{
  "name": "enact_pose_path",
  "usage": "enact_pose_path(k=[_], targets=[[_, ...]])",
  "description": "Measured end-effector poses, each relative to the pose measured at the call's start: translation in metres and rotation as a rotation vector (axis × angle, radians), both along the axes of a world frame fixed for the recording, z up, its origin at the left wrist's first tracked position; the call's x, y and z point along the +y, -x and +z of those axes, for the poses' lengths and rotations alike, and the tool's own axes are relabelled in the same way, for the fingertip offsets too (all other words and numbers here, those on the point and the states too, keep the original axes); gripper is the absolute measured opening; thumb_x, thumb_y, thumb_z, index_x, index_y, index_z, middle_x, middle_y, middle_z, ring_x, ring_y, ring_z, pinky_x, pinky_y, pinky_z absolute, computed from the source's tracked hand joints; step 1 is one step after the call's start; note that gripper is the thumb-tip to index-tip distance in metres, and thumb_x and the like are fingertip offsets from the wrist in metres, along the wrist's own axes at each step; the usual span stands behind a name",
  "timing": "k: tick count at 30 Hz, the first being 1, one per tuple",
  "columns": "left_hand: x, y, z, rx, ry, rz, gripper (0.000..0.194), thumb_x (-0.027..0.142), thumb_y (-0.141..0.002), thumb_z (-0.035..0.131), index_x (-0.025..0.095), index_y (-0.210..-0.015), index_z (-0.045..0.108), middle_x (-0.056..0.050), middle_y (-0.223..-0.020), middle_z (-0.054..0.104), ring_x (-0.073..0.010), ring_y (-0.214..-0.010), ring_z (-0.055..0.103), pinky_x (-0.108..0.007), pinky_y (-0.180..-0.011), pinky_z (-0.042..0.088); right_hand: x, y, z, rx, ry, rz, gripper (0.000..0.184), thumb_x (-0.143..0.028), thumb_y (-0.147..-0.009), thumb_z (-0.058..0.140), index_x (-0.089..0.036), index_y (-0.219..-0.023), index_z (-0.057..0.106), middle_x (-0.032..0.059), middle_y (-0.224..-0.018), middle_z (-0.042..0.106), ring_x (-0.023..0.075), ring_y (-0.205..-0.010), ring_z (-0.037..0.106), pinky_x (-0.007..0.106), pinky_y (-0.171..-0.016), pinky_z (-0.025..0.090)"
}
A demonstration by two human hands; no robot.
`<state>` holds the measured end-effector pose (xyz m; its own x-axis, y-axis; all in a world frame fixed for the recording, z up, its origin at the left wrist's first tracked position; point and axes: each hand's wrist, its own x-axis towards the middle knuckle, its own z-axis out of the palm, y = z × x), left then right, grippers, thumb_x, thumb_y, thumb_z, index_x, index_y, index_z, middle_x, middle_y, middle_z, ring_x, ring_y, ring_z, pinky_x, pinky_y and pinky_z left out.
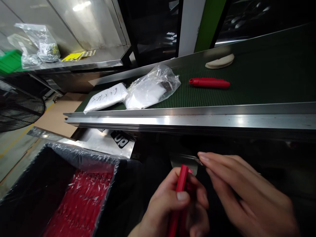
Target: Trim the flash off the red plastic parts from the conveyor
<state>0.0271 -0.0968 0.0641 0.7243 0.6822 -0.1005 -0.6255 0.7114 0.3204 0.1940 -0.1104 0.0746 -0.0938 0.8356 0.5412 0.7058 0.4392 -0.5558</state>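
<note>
My left hand (176, 205) is wrapped round a red plastic handle-shaped part (182, 179), its upper end standing up past the thumb. To its right, my right hand (243, 189) pinches a thin, flat, greyish metal blade (187, 161) between thumb and fingertips. The blade lies just behind the upper end of the red part; whether they touch I cannot tell. Above both hands, another red handle-shaped part (209, 83) with a hole at its left end lies on the green conveyor belt (266, 82).
A metal rail (197, 120) edges the belt. On it lie a curved off-white piece (220, 62), a clear bag (153, 89) and a white packet (106, 96). A plastic-lined bin (81, 153) at lower left holds many red parts (81, 200). A fan (19, 105) stands far left.
</note>
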Motion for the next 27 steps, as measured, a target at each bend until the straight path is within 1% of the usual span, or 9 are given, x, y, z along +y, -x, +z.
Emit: enact_pose_path(k=[3,7,11,17,20,24,26,27], targets=[[0.002,-0.001,0.007,0.028,0.083,-0.006,0.019,0.025,-0.088,0.047,0.018,-0.104,0.055,-0.008,-0.092,0.056,-0.0068,-0.050,0.055,-0.010,-0.038,0.039,-0.005,0.002,0.003,-0.019,0.004,0.036,0.038,0.001,-0.086,0.052,-0.014,-0.119,0.061,0.0081,-0.120,0.058,0.0164,-0.110,0.055,0.032,-0.089,0.047],[0.004,0.000,0.014,0.004,0.135,-0.021,0.019,0.026,-0.087,0.046,0.017,-0.101,0.055,-0.008,-0.088,0.055,-0.0076,-0.049,0.054,-0.010,-0.037,0.038,-0.007,-0.001,0.002,-0.095,-0.027,0.071,0.037,0.000,-0.086,0.054,-0.016,-0.118,0.061,0.0075,-0.117,0.059,0.0178,-0.110,0.054,0.035,-0.090,0.045],[0.002,0.001,0.013,-0.027,0.155,-0.022,0.019,0.026,-0.085,0.048,0.015,-0.099,0.056,-0.008,-0.085,0.057,-0.0081,-0.050,0.056,-0.013,-0.044,0.043,-0.006,-0.003,0.002,-0.140,-0.034,0.089,0.040,0.000,-0.085,0.055,-0.017,-0.121,0.060,0.0080,-0.116,0.059,0.0190,-0.110,0.053,0.037,-0.089,0.044],[-0.001,0.001,0.012,-0.063,0.165,-0.031,0.021,0.026,-0.087,0.046,0.014,-0.101,0.057,-0.009,-0.087,0.058,-0.0096,-0.051,0.058,-0.014,-0.044,0.043,-0.008,-0.003,0.000,-0.148,-0.038,0.075,0.039,0.000,-0.085,0.056,-0.017,-0.120,0.061,0.0084,-0.115,0.060,0.0203,-0.109,0.054,0.039,-0.089,0.043],[-0.002,-0.002,0.008,-0.088,0.149,-0.034,0.023,0.030,-0.089,0.044,0.016,-0.102,0.058,-0.008,-0.085,0.058,-0.0086,-0.050,0.054,-0.013,-0.042,0.040,-0.011,-0.006,-0.005,-0.189,-0.044,0.074,0.044,0.001,-0.085,0.053,-0.018,-0.125,0.059,0.0087,-0.119,0.059,0.0215,-0.110,0.054,0.042,-0.093,0.042],[-0.006,-0.006,-0.003,-0.139,0.079,-0.139,0.040,0.046,-0.089,0.039,0.011,-0.092,0.059,-0.006,-0.062,0.054,-0.0080,-0.042,0.042,-0.013,-0.036,0.030,-0.015,-0.007,-0.009,-0.256,-0.053,0.118,0.045,-0.002,-0.086,0.050,-0.016,-0.128,0.057,0.0109,-0.123,0.057,0.0248,-0.112,0.054,0.044,-0.092,0.040],[-0.011,-0.006,-0.010,-0.154,0.100,-0.164,0.044,0.051,-0.088,0.041,0.010,-0.088,0.060,-0.005,-0.057,0.053,-0.0084,-0.044,0.044,-0.013,-0.039,0.032,-0.015,-0.005,-0.009,-0.231,-0.067,0.088,0.043,-0.003,-0.085,0.052,-0.014,-0.126,0.058,0.0115,-0.120,0.059,0.0252,-0.109,0.056,0.044,-0.090,0.042],[-0.014,-0.006,-0.012,-0.166,0.134,-0.151,0.042,0.050,-0.088,0.043,0.011,-0.089,0.060,-0.005,-0.061,0.054,-0.0086,-0.046,0.047,-0.013,-0.040,0.034,-0.015,-0.004,-0.008,-0.197,-0.083,0.036,0.043,-0.002,-0.084,0.054,-0.014,-0.125,0.058,0.0113,-0.118,0.060,0.0247,-0.107,0.057,0.042,-0.089,0.044]])
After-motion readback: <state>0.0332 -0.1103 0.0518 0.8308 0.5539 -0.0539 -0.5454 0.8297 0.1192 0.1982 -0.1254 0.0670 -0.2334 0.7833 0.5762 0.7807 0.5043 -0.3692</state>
